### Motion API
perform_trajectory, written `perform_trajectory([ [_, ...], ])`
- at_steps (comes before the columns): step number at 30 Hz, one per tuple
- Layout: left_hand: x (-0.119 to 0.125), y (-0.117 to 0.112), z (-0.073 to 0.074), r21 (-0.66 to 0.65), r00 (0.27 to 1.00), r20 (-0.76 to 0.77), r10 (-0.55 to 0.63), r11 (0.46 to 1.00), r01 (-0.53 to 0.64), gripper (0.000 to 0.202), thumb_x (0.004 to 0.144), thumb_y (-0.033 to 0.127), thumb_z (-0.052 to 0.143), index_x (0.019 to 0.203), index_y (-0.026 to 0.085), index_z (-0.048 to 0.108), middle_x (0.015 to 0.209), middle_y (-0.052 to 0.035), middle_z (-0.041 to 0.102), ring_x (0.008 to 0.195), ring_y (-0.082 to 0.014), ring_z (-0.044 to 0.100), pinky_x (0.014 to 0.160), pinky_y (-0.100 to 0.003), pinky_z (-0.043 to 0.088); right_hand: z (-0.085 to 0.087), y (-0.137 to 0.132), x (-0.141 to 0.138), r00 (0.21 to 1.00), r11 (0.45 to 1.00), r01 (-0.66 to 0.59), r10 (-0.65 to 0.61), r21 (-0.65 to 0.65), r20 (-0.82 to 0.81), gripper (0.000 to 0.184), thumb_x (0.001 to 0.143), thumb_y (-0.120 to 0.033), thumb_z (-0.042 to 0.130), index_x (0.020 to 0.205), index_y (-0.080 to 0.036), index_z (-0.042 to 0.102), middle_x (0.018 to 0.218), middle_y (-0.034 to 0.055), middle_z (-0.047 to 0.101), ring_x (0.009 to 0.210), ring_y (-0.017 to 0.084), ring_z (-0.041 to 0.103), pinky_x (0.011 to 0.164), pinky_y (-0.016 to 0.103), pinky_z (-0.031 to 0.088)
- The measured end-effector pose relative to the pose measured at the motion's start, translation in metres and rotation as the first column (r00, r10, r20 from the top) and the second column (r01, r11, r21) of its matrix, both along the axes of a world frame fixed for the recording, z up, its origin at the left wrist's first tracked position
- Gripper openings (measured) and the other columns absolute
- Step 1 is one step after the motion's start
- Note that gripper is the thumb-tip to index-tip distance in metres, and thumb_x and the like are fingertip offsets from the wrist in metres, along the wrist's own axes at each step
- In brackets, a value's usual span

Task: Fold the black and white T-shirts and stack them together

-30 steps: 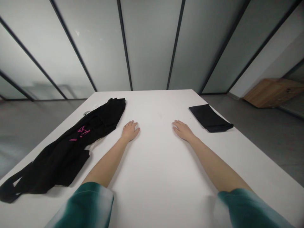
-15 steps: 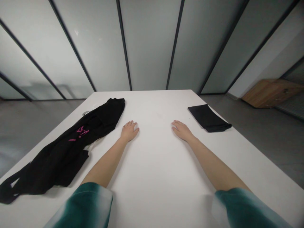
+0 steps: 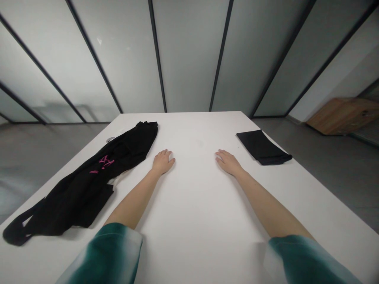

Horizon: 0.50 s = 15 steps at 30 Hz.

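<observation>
My left hand (image 3: 162,162) lies palm down on the white table (image 3: 189,205), fingers stretched forward and thumb apart, holding nothing. To its left a black garment (image 3: 85,189) with pink lettering is spread in loose folds along the table's left side; a strap-like loop shows at its near end. My right hand (image 3: 227,161) also rests flat on the table with fingers extended and holds nothing. Beyond it on the right lies a folded black cloth (image 3: 263,148) close to the table's right edge. Neither hand touches the black fabrics.
A small pale round object (image 3: 110,139) sits by the garment's far left side. Behind the table stands a frosted glass partition (image 3: 189,55) with dark frames. A wooden cabinet (image 3: 340,116) is on the floor at the right.
The whole view has shifted slightly, so things appear a little further right. Both hands stay in the same place on the table, and the black fabrics have not moved.
</observation>
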<state>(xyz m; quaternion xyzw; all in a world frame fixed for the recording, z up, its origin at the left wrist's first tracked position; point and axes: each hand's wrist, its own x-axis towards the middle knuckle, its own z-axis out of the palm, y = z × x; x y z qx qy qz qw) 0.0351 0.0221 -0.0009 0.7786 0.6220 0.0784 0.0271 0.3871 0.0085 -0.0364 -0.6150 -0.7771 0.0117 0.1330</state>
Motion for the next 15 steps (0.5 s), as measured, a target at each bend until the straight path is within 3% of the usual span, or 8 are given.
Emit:
perform_trajectory([
  [4, -0.001, 0.006, 0.003, 0.008, 1.000, 0.012, 0.000, 1.000, 0.000, 0.049, 0.095, 0.032, 0.041, 0.138, 0.012, 0.050, 0.146, -0.0168, 0.051, 0.132, -0.0282, 0.049, 0.108, -0.040, 0.040, 0.000, 0.000, -0.002, 1.000, 1.000, 0.011, -0.011, 0.002, 0.009, 0.045, 0.097, -0.030, 0.040, 0.133, -0.014, 0.059, 0.146, 0.0155, 0.051, 0.135, 0.030, 0.047, 0.113, 0.047, 0.037],
  [8, -0.015, 0.018, 0.016, 0.077, 0.999, -0.027, 0.022, 0.997, -0.020, 0.043, 0.091, 0.022, 0.041, 0.130, 0.015, 0.057, 0.140, -0.0158, 0.056, 0.126, -0.0287, 0.053, 0.104, -0.042, 0.042, 0.000, 0.001, -0.004, 0.999, 1.000, 0.025, -0.025, 0.005, 0.020, 0.045, 0.097, -0.030, 0.040, 0.134, -0.013, 0.059, 0.146, 0.0152, 0.051, 0.136, 0.030, 0.047, 0.111, 0.045, 0.040],
  [12, -0.051, 0.029, 0.029, 0.294, 0.979, -0.056, 0.197, 0.940, -0.172, 0.047, 0.083, 0.020, 0.052, 0.129, 0.013, 0.058, 0.149, -0.0206, 0.045, 0.142, -0.0377, 0.033, 0.114, -0.056, 0.024, -0.001, 0.001, -0.005, 1.000, 1.000, 0.018, -0.019, 0.024, 0.020, 0.043, 0.097, -0.029, 0.040, 0.132, -0.015, 0.060, 0.145, 0.0146, 0.053, 0.135, 0.029, 0.048, 0.111, 0.046, 0.039],
  [15, -0.083, 0.038, 0.034, 0.276, 0.946, 0.060, 0.319, 0.905, -0.323, 0.038, 0.082, 0.018, 0.050, 0.116, 0.010, 0.065, 0.138, -0.0239, 0.055, 0.137, -0.0403, 0.040, 0.113, -0.060, 0.023, 0.001, 0.000, -0.007, 1.000, 1.000, 0.019, -0.020, 0.020, 0.024, 0.044, 0.097, -0.029, 0.040, 0.132, -0.014, 0.060, 0.145, 0.0157, 0.052, 0.135, 0.029, 0.048, 0.112, 0.045, 0.038],
])
